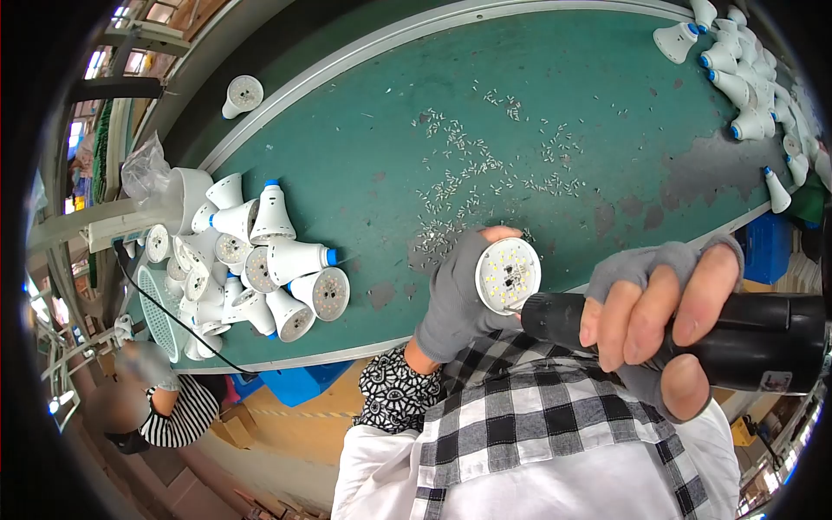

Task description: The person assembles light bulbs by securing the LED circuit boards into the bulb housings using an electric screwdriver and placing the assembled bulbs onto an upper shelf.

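My left hand (459,299), in a grey fingerless glove, is wrapped round an LED bulb (492,276) whose round face with yellow chips points up at me. My right hand (659,316), gloved the same way, grips a black electric screwdriver (745,338) lying level. Its tip meets the lower right rim of the bulb's face. Past my left hand, many small metal screws (472,160) are scattered over the green tabletop (347,130). The bulb's base is hidden inside my left hand.
White bulb housings (276,260) are heaped at the left. More bulbs (737,87) with blue caps crowd the far right. One bulb (243,94) lies beyond the table's raised metal edge (295,87). A person in a striped top (179,412) is at the lower left.
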